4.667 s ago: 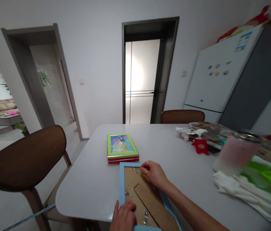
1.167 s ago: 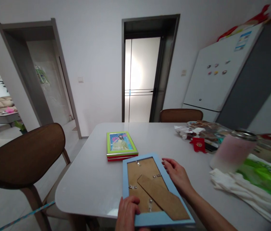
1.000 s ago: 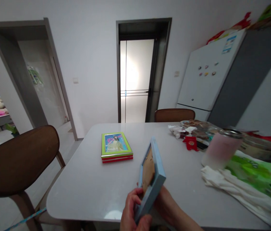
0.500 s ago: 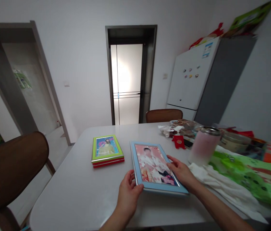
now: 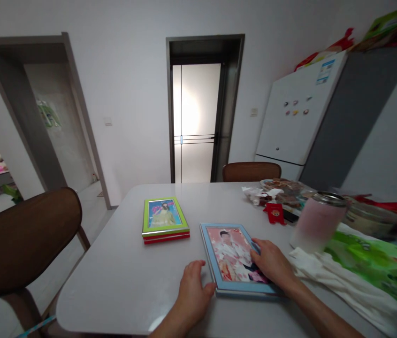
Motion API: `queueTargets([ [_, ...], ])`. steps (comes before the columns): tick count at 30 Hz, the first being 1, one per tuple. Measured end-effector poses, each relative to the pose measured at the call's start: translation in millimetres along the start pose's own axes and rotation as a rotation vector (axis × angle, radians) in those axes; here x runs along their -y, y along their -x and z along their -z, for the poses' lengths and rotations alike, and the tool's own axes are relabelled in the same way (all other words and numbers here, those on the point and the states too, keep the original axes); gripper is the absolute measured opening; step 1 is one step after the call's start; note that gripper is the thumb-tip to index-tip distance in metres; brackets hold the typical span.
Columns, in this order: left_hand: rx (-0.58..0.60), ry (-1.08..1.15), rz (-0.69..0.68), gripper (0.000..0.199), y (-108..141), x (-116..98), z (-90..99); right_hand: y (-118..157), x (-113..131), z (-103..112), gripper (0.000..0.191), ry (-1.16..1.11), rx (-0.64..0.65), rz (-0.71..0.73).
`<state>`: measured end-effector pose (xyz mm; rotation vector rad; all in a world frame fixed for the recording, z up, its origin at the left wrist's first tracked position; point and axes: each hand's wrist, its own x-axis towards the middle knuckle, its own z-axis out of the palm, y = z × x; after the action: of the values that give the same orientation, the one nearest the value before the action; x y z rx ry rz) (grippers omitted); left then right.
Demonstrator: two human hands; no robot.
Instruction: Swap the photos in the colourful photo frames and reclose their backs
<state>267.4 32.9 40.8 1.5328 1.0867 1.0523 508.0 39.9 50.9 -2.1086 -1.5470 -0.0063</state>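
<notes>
A light-blue picture frame [image 5: 232,256] with a pink-toned photo lies on the white table in front of me. My right hand [image 5: 271,263] grips its right edge, thumb on the front; the fingertips underneath are hidden. By the lower left corner is my left hand [image 5: 194,286], its thumb and fingers apart, holding nothing. The thumb tip is close to the corner; whether it touches I cannot tell. Farther left sits a stack of picture frames, a lime-green frame [image 5: 145,220] on top and red edges [image 5: 166,238] below it.
A pink tumbler [image 5: 316,223], white cloth [image 5: 339,281] and green plastic package [image 5: 370,263] crowd the table's right side. Behind them are a red packet [image 5: 275,213] and crumpled tissue [image 5: 258,195]. Brown chairs stand at the left [image 5: 26,239] and far side [image 5: 251,171].
The blue frame has come down flatter and nearer to me. My left hand has released its left edge and opened; the right keeps its hold. The view has shifted a little left.
</notes>
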Motion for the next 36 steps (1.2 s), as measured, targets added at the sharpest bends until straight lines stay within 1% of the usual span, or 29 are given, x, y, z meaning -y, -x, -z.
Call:
queueTargets([
  [1,-0.023,0.012,0.019,0.041,-3,3,7.9,0,12,-2,0.038,0.007,-0.012,0.046],
  [3,-0.083,0.048,0.066,0.038,-13,8,25.3,0,44,-11,0.039,-0.004,-0.009,0.169],
  [5,-0.146,0.104,0.116,0.035,-22,12,42.7,0,85,-24,0.038,-0.035,0.032,0.315],
  [7,-0.198,0.174,0.164,0.034,-30,15,58.4,-2,127,-40,0.039,-0.059,0.065,0.432],
  [9,-0.240,0.250,0.210,0.034,-33,16,71.1,-7,163,-55,0.044,-0.075,0.083,0.511],
  [11,-0.274,0.329,0.247,0.035,-32,17,80.9,-14,189,-66,0.047,-0.081,0.090,0.551],
  [13,-0.303,0.409,0.274,0.036,-29,19,88.1,-19,204,-72,0.039,-0.084,0.101,0.565],
  [16,-0.330,0.525,0.290,0.033,-25,18,94.3,-12,209,-70,0.023,-0.102,0.138,0.596],
  [18,-0.332,0.603,0.257,0.030,-22,15,95.0,5,206,-65,0.020,-0.130,0.172,0.641],
  [21,-0.346,0.706,0.146,0.030,-11,4,90.8,37,198,-50,0.022,-0.209,0.230,0.692],
  [22,-0.356,0.726,0.112,0.030,-5,-1,88.5,46,196,-45,0.025,-0.290,0.256,0.670],
  [24,-0.365,0.692,0.054,0.034,11,-12,84.2,58,192,-31,0.038,-0.535,0.314,0.546],
  [25,-0.365,0.633,0.034,0.035,20,-18,82.5,62,191,-24,0.045,-0.688,0.346,0.451],
  [27,-0.351,0.434,-0.028,0.037,37,-29,81.1,66,190,-10,0.053,-0.972,0.396,0.234],
  [28,-0.327,0.304,-0.086,0.038,45,-33,81.2,68,190,-2,0.054,-1.103,0.412,0.133],
  [29,-0.294,0.170,-0.173,0.039,52,-37,81.6,71,189,4,0.053,-1.228,0.423,0.042],
  [31,-0.204,-0.094,-0.424,0.043,64,-39,82.7,78,188,16,0.052,-1.431,0.448,-0.101],
  [32,-0.157,-0.209,-0.549,0.046,69,-38,82.8,82,186,21,0.051,-1.499,0.473,-0.155],
  [33,-0.126,-0.301,-0.641,0.047,73,-35,82.2,86,184,25,0.050,-1.541,0.509,-0.203],
  [34,-0.109,-0.370,-0.697,0.047,77,-31,80.9,90,181,27,0.050,-1.552,0.551,-0.245],
  [36,-0.101,-0.457,-0.708,0.042,82,-19,76.7,95,175,28,0.049,-1.505,0.618,-0.291],
])
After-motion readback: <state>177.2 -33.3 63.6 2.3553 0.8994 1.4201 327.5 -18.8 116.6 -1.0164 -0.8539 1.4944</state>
